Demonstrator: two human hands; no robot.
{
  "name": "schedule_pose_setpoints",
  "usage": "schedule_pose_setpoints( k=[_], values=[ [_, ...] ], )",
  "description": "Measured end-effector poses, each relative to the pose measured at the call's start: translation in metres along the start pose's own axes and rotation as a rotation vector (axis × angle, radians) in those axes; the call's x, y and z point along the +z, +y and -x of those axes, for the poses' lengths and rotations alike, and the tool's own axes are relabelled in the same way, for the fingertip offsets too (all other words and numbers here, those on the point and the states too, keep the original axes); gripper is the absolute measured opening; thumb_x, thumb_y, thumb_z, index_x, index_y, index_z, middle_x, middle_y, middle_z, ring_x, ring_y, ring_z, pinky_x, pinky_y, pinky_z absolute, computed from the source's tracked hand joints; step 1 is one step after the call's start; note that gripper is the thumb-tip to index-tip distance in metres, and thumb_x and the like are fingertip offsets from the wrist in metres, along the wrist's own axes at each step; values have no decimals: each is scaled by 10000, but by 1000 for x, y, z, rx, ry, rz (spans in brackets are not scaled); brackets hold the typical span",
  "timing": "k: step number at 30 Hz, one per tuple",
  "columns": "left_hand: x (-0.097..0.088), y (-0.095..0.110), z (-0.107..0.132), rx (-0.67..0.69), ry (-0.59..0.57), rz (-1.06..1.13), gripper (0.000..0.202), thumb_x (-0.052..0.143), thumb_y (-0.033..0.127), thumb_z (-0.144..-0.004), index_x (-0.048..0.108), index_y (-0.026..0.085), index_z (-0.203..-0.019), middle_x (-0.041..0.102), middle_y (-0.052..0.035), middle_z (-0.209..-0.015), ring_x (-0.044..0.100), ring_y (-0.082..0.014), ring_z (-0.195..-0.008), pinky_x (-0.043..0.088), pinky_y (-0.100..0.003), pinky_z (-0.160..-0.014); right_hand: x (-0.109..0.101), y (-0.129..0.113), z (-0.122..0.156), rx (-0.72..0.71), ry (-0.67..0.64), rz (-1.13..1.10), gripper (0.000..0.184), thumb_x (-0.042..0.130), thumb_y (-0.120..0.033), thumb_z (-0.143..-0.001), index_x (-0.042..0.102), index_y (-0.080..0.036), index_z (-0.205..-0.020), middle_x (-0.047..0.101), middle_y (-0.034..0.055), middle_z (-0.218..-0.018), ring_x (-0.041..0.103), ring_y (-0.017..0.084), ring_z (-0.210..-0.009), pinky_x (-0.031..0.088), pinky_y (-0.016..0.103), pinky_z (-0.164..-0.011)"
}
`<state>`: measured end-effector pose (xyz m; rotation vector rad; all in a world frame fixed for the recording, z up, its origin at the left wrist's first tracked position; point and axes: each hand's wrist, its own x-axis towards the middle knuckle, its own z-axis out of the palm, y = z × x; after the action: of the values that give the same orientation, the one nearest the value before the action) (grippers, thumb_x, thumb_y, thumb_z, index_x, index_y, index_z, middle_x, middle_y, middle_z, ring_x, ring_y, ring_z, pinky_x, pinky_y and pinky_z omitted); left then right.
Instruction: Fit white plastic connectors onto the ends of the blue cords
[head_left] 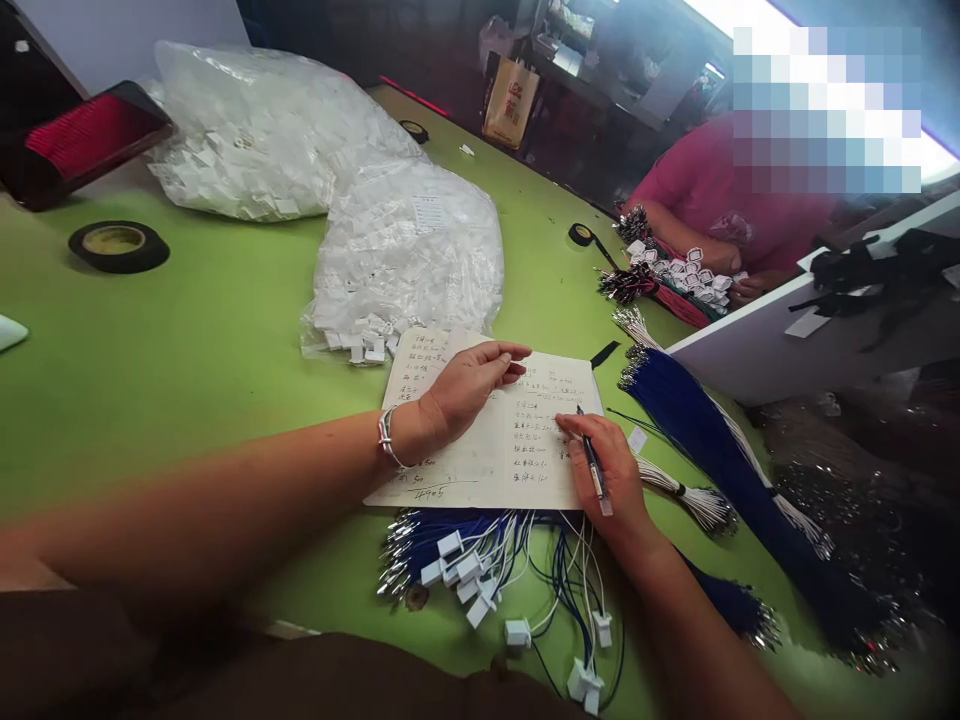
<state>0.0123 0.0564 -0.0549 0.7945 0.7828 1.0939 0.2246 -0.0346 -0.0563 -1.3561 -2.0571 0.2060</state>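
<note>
A: Where's the notebook (495, 445) lying?
B: It's lying open mid-frame on the green table (247, 310); blue wires (450, 523) w/ white connectors (471, 566) are poking out past its lower edge, bottom ctr.
A: R hand (611, 465)?
B: Fingers are gripping a pen (592, 462) over the rt. pg.
A: & L hand (476, 388)?
B: It's reaching over the lt. pg. & fold, fingers loosely bending, half open, holding nothing.
</note>
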Motion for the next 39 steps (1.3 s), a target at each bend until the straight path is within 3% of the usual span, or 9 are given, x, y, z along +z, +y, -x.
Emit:
schedule_pose_setpoints(
  k=[7,12,17,21,28,35,39],
  values=[
    [3,2,1,-11,13,30,184,539,124,-925,721,121,-952,682,-72,-949,618,-143,-899,448,-367,-971,1,-5,0,-3,-8,17,329,512,-154,-939,607,-240,-1243,654,80,-1172,544,241,-1148,451,458,-1031],
    [2,1,1,-2,4,34,175,552,133,-917,723,124,-951,684,-74,-958,617,-149,-907,446,-366,-969,5,-9,-1,-57,-90,-7,420,509,-127,-920,564,-251,-1318,665,67,-1226,510,255,-1216,434,480,-1049],
    [1,0,0,3,0,34,176,553,136,-914,722,126,-962,685,-75,-972,615,-150,-915,444,-368,-980,10,-9,-1,-31,-125,-20,397,508,-156,-927,577,-243,-1309,659,76,-1233,512,258,-1229,434,486,-1049],
    [0,-1,-1,7,-6,27,178,560,161,-917,728,135,-969,687,-78,-986,616,-158,-936,441,-384,-997,-5,-13,0,50,0,-51,327,501,-201,-949,609,-233,-1256,643,87,-1224,539,237,-1213,432,462,-1063],
    [-2,0,0,-1,2,30,177,567,170,-915,733,129,-962,683,-84,-1000,622,-164,-945,446,-403,-1020,-50,-10,5,139,240,29,275,550,-236,-927,618,-236,-1194,703,71,-1166,615,249,-1157,435,495,-1055],
    [-1,-2,0,12,-7,15,169,575,169,-908,731,125,-957,680,-81,-1004,622,-154,-939,445,-392,-1027,-67,3,5,338,224,25,301,584,-334,-913,616,-218,-1188,716,86,-1164,675,240,-1076,506,422,-966],
    [-1,-2,0,36,-13,-7,168,569,161,-909,730,130,-943,676,-81,-987,617,-151,-923,450,-381,-999,-64,3,4,377,139,-4,340,491,-401,-955,612,-198,-1200,738,88,-1059,690,239,-968,530,418,-886]
  ],
)
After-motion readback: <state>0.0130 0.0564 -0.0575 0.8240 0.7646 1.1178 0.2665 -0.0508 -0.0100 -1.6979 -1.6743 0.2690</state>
